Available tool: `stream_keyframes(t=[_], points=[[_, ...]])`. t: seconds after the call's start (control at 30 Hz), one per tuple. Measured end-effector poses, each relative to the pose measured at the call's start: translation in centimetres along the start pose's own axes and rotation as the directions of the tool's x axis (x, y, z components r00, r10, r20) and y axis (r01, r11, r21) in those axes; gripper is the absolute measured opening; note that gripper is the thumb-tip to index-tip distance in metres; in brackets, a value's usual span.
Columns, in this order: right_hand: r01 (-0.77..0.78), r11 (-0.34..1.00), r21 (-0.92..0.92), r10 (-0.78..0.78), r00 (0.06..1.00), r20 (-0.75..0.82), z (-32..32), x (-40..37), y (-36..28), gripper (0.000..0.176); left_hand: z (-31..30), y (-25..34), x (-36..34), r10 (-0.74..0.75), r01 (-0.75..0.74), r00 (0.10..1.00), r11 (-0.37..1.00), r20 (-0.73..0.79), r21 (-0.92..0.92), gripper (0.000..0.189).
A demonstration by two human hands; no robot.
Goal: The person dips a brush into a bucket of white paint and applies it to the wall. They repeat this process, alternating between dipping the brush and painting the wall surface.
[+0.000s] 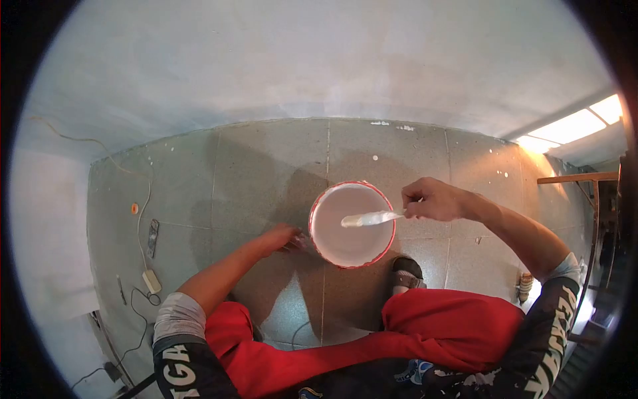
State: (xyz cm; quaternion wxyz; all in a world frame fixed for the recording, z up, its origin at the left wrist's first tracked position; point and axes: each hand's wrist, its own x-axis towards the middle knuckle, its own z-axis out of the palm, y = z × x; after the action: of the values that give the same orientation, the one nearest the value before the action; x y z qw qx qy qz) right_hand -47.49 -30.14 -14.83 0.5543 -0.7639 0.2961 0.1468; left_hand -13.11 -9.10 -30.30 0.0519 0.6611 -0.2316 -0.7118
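A round bucket (318, 250) with a red-smeared rim stands on the floor, with smooth whitish paint-like material (352, 246) inside. My right hand (435, 199), at the bucket's right, is closed on the thin end of a white-coated stick (372, 219). The stick reaches leftward across the rim, its broader end over the middle of the bucket's contents. To the left of the bucket, my left hand (282, 238) is low, its fingers stretched toward the bucket's outer wall. Those fingers are partly in shadow and slightly blurred.
A pale wall (319, 66) rises beyond the tiled floor (259, 159). At left lie a power strip (151, 281) with a cable, a long flat tool (153, 238) and a small orange object (134, 208). A wooden frame (578, 178) stands at right. My shoe (407, 267) is close to the bucket.
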Motion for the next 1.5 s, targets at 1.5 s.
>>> stream_keyframes(t=[1.5], points=[[0.141,0.968,0.207,-0.123,0.988,-0.094,2.5,-1.6,5.5,0.028,-0.1,0.7,3.5,0.026,-0.028,0.999,0.998,-0.044,-0.048,0.038]])
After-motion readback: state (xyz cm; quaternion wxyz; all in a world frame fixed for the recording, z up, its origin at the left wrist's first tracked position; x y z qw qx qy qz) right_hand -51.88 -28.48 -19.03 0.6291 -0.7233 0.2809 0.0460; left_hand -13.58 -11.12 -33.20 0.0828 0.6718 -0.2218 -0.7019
